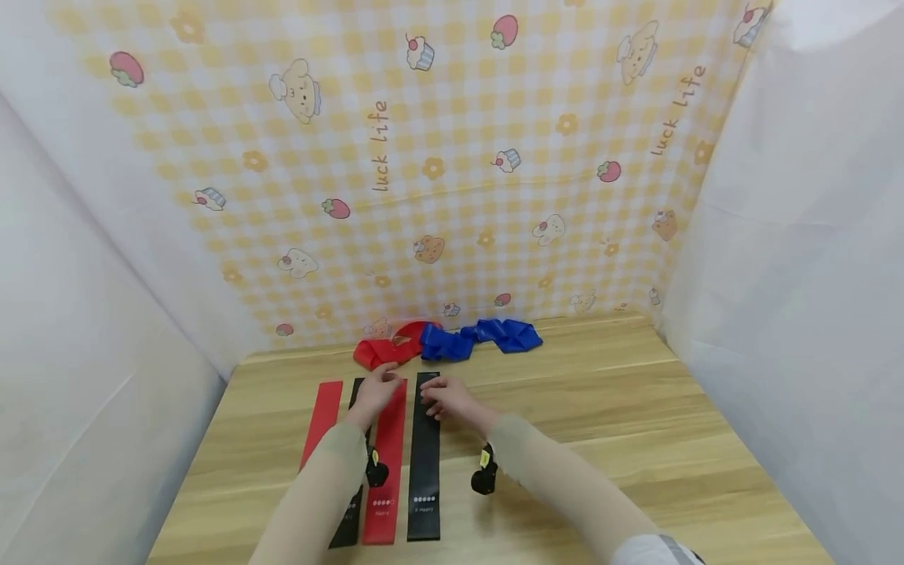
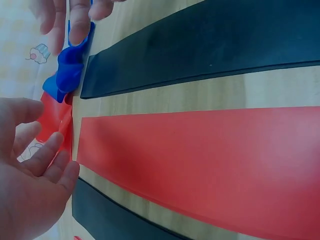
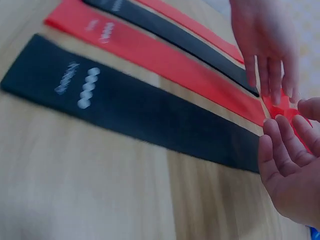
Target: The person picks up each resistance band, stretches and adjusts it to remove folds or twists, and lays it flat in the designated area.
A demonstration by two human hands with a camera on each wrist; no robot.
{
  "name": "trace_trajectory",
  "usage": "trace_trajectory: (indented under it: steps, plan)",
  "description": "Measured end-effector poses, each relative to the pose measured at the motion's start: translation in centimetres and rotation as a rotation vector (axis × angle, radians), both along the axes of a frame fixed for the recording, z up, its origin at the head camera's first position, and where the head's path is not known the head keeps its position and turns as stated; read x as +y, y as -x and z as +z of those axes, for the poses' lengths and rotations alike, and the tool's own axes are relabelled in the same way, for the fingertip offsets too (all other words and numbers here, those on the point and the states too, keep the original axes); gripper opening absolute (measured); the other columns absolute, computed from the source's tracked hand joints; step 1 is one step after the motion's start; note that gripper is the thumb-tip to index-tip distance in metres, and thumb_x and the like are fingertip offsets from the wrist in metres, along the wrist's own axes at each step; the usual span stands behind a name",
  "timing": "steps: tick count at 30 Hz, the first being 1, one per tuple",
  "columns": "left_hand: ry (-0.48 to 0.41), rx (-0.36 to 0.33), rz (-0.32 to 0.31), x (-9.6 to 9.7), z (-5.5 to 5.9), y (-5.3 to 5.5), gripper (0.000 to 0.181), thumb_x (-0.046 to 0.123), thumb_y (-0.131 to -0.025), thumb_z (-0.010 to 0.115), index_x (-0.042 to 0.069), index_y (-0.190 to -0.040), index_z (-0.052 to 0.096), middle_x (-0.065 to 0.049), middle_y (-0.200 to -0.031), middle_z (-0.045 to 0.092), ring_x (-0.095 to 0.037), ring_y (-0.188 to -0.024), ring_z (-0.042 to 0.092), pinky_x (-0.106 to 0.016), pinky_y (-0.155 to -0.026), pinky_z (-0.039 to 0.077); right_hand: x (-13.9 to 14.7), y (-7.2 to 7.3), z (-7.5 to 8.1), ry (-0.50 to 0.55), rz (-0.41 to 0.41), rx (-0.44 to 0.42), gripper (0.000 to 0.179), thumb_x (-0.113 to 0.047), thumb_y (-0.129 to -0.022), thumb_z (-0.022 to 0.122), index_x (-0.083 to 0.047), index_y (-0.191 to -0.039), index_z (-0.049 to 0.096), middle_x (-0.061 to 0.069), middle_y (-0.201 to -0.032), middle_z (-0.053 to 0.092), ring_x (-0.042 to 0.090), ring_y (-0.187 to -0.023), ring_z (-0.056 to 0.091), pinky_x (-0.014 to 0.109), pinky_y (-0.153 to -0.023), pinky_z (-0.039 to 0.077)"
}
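Side by side on the wooden table lie flat resistance bands: a red one at far left (image 1: 325, 412), a black one (image 1: 344, 537), another red one (image 1: 392, 455) and a black one on the right (image 1: 424, 451). White dots and lettering mark their near ends. My left hand (image 1: 377, 395) hovers by the far end of the second red band, fingers loosely bent and holding nothing. Over the far end of the right black band is my right hand (image 1: 453, 399), palm turned inward, fingers relaxed. In the left wrist view both hands (image 2: 30, 170) face each other, with nothing held.
Behind the flat bands, against the patterned cloth (image 1: 431, 196), a crumpled red band (image 1: 374, 355) and a twisted blue band (image 1: 446, 344) touch each other. White sheets (image 1: 791, 259) stand at both sides. The wooden tabletop (image 1: 579, 408) extends to the right of the bands.
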State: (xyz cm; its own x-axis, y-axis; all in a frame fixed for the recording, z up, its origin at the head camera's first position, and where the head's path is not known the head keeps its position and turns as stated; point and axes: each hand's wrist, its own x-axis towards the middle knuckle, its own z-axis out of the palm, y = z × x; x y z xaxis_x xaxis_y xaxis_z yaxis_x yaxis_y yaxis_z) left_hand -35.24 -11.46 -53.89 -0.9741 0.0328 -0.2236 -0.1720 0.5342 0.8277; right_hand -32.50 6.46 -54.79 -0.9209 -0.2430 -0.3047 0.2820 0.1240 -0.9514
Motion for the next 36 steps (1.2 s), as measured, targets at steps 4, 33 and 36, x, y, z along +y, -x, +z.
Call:
trace_trajectory:
  steps: [4,33,36]
  plan:
    - [0.010,-0.010,-0.015,0.1,-0.3,1.0,0.049,0.020,-0.098,0.054,0.007,-0.144,0.043,-0.021,-0.135,0.052,-0.036,-0.119,0.050,-0.053,-0.098,0.042,-0.4,0.8,-0.2,0.015,-0.038,-0.038,0.032,-0.012,-0.096,0.055,0.006,-0.122,0.060,0.012,-0.096,0.067,0.015,-0.064,0.061,0.028,-0.059,0.054]
    - [-0.043,0.022,-0.031,-1.2,0.6,3.6,0.044,0.022,-0.101,0.051,0.001,-0.140,0.049,-0.020,-0.142,0.047,-0.036,-0.130,0.043,-0.051,-0.104,0.038,-0.8,2.2,-2.7,0.140,-0.033,-0.144,0.035,-0.019,-0.101,0.051,0.005,-0.125,0.056,0.016,-0.104,0.066,0.026,-0.086,0.068,0.039,-0.078,0.056]
    - [-0.107,0.123,0.023,-1.2,1.5,3.9,0.039,0.024,-0.100,0.053,0.001,-0.131,0.059,-0.019,-0.130,0.057,-0.033,-0.116,0.054,-0.046,-0.094,0.046,-0.7,2.7,-2.5,0.154,-0.053,-0.149,0.037,-0.021,-0.101,0.049,0.005,-0.125,0.057,0.019,-0.108,0.066,0.027,-0.087,0.068,0.038,-0.077,0.057]
